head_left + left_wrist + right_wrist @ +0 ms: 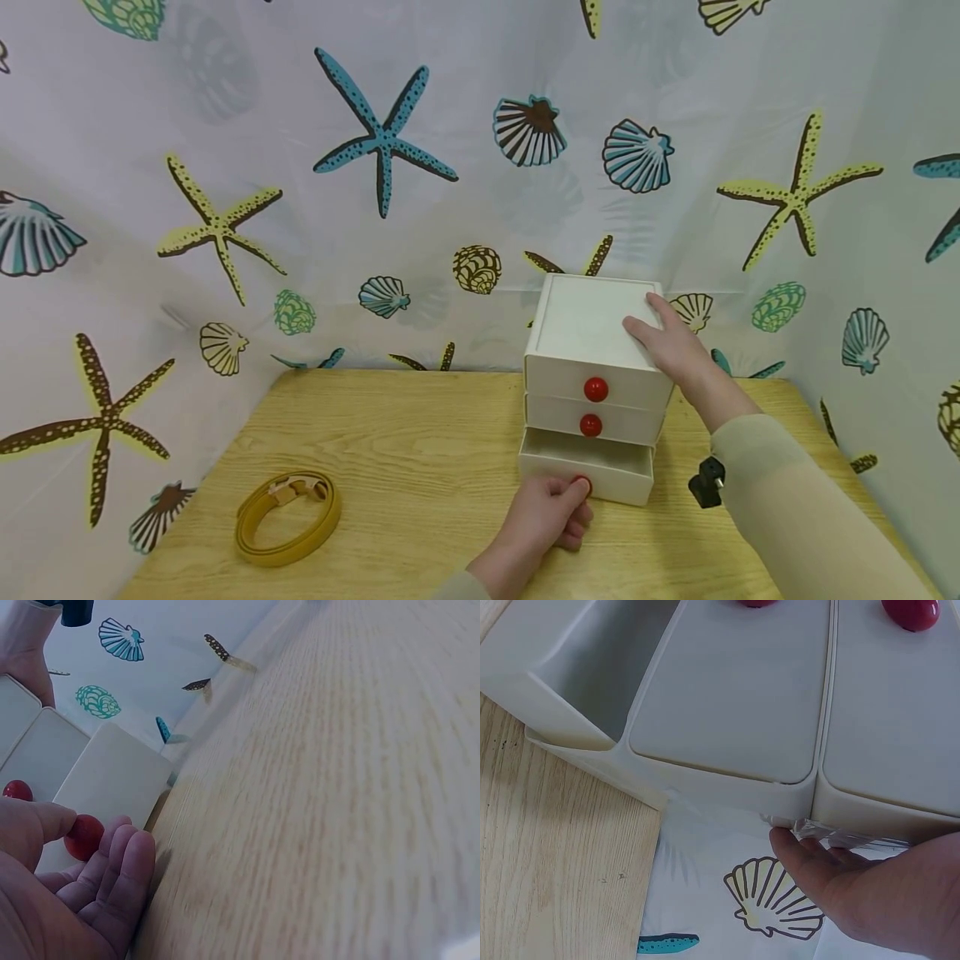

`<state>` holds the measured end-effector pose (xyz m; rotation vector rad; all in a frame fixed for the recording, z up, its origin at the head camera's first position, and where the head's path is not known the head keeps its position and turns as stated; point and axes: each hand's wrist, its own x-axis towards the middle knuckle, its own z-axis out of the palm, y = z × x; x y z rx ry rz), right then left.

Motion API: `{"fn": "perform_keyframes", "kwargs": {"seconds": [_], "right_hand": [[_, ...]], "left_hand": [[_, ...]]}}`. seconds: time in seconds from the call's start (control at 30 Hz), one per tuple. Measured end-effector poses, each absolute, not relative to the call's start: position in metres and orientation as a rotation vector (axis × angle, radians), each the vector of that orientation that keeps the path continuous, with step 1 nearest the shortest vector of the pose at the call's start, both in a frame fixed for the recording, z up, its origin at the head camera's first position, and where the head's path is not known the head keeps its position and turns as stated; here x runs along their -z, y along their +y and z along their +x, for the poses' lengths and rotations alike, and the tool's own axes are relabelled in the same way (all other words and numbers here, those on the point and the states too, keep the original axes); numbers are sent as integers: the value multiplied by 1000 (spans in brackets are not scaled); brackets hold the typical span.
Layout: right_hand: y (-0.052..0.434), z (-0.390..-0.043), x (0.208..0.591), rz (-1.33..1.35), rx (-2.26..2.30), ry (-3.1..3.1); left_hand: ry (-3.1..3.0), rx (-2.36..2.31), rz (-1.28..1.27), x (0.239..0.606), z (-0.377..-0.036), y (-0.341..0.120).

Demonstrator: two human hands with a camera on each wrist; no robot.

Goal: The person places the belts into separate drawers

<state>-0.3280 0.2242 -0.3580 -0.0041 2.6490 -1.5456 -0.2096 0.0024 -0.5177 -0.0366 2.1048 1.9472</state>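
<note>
A small white three-drawer cabinet (592, 325) with red knobs stands on the wooden table (420, 467). Its bottom drawer (592, 471) is pulled partly out. My left hand (551, 517) pinches that drawer's red knob (84, 835) between thumb and fingers. My right hand (671, 342) rests flat on the cabinet's top right corner, fingers straight; the right wrist view shows those fingers (810, 859) over the cabinet's (735, 712) edge. The two upper drawers are closed, each with a red knob (596, 388).
A coiled yellow belt (288, 517) lies on the table's left part. A small black object (707, 482) sits to the right of the cabinet, beside my right forearm. A curtain printed with starfish and shells (382, 142) encloses the table on three sides.
</note>
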Motion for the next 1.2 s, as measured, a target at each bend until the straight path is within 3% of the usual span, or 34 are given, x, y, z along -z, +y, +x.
{"fn": "perform_keyframes", "kwargs": {"seconds": [1.2], "right_hand": [[224,-327,359,-2,1559,2638]], "left_hand": [[2037,-1890,-58,515,-188,-6]]}}
